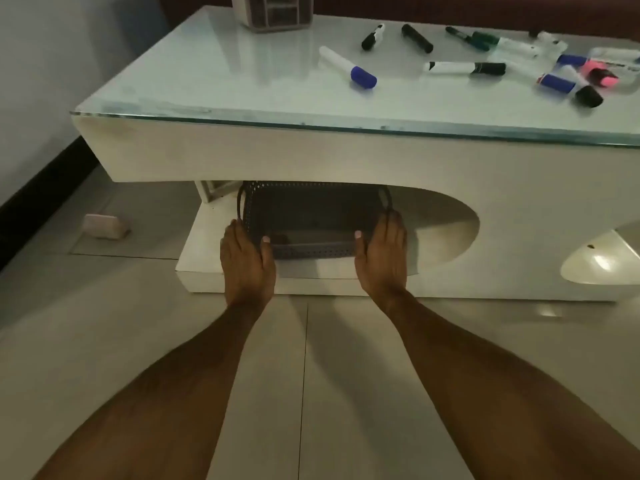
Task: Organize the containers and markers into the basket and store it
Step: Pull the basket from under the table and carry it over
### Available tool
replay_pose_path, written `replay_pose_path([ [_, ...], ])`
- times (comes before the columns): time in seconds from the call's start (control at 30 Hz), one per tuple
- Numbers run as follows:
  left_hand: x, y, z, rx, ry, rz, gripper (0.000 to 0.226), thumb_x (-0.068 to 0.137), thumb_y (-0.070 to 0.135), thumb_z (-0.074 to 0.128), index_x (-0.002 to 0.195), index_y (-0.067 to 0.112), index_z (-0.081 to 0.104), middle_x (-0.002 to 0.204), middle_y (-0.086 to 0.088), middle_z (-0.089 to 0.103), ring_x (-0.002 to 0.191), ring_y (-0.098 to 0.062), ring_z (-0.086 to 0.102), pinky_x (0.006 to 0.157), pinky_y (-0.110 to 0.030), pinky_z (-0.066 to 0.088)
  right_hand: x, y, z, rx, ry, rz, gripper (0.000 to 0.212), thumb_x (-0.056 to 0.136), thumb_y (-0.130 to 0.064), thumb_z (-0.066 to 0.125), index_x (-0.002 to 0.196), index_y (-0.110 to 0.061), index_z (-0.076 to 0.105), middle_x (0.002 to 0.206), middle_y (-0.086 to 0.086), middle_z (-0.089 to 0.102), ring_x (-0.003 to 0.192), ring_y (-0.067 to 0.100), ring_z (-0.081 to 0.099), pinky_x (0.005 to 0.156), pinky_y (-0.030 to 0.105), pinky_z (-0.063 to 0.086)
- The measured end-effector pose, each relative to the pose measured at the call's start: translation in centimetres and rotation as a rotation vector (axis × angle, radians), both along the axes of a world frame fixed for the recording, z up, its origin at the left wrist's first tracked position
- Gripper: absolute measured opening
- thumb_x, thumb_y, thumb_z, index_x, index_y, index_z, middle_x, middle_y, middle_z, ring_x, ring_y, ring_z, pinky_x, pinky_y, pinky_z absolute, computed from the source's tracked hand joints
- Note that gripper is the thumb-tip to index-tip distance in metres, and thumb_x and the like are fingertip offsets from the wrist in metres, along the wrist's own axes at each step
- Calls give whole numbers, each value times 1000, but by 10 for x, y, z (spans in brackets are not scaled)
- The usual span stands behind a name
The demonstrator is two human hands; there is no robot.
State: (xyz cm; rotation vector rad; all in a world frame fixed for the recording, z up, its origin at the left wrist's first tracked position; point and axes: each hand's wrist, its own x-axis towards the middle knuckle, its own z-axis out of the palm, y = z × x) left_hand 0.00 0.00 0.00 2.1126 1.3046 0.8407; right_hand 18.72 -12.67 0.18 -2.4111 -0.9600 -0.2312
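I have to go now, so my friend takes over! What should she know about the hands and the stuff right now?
Left hand and right hand: each has a grip on one side of the grey basket, thumbs over its front rim.
The basket sits on the low shelf under the table and looks empty.
Markers lie scattered on the glass top; a desk organizer stands at the back edge.
Done: nothing packed yet.
Left: load the markers and containers into the basket, then store it.
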Motion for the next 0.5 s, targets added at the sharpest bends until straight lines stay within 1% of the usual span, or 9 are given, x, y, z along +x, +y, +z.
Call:
replay_pose_path([
  [0.07, 5, 7, -4, -64, -115, 12, 57, 110, 36, 39, 158, 8, 28, 160, -14, 39, 148, -33, 39, 124, -49, 35, 8, 3, -4, 67, 13, -70, 66, 109, -45, 38, 158, -3, 26, 164, 20, 31, 153, 37, 30, 125, 52, 30],
  [0.13, 12, 15, -7, -125, -197, 9, 49, 110, 31, 43, 152, 8, 36, 150, -13, 47, 138, -30, 47, 118, -45, 43, 18, 5, -11, 104, 60, -109, 64, 108, -40, 41, 159, -2, 25, 165, 21, 29, 153, 38, 29, 126, 50, 29],
  [0.27, 22, 29, -10, -217, -344, 46, 36, 109, 24, 46, 140, 4, 48, 134, -13, 59, 121, -25, 56, 106, -39, 50, 26, 14, -22, 290, 279, -105, 66, 106, -23, 51, 160, 0, 20, 164, 22, 27, 153, 38, 27, 125, 46, 29],
  [0.33, 24, 35, -13, -257, -403, 56, 33, 109, 23, 47, 135, 3, 53, 126, -10, 62, 112, -22, 59, 101, -38, 53, 32, 18, -23, 404, 412, -83, 64, 104, -15, 53, 159, -2, 24, 159, 19, 36, 147, 36, 37, 123, 47, 35],
  [0.4, 24, 40, -14, -333, -475, 66, 32, 109, 22, 49, 136, 6, 54, 124, -5, 63, 111, -20, 59, 99, -34, 53, 35, 22, -21, 542, 571, -59, 56, 102, -7, 52, 155, -4, 32, 150, 17, 47, 137, 34, 51, 117, 49, 44],
  [0.43, 24, 44, -14, -383, -516, 78, 33, 109, 21, 50, 138, 8, 55, 126, -4, 63, 113, -20, 59, 100, -32, 52, 36, 25, -19, 611, 654, -55, 54, 103, -4, 49, 155, -5, 33, 148, 17, 50, 134, 34, 54, 116, 49, 45],
  [0.5, 26, 53, -16, -490, -596, 109, 35, 107, 17, 51, 141, 8, 56, 130, -7, 64, 116, -22, 60, 100, -32, 53, 40, 29, -16, 724, 802, -72, 52, 107, -4, 42, 157, -8, 31, 147, 19, 53, 133, 35, 55, 119, 48, 42],
])
